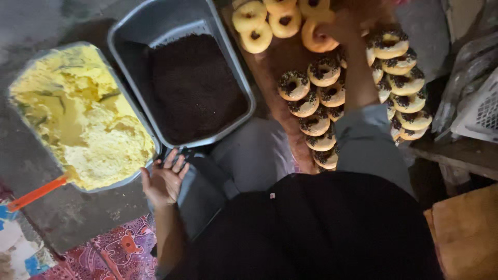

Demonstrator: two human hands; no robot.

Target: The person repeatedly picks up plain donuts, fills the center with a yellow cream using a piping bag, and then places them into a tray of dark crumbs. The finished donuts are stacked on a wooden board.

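My left hand [163,179] hovers palm up with fingers apart, holding nothing, just below the corner of a grey tub of dark chocolate sprinkles [194,85]. My right hand [340,26] reaches far up over a wooden board [270,62] and closes on a plain ring doughnut [316,37]. More plain doughnuts [259,23] lie at the board's top. Rows of doughnuts topped with chocolate sprinkles [316,103] fill the rest of the board on both sides of my right forearm.
A grey tub of yellow cream [83,119] with an orange-handled tool [36,193] sits at the left. A white basket [480,111] and plastic bags are at the right, a wooden block [467,233] at lower right. Patterned cloth covers the floor at bottom left.
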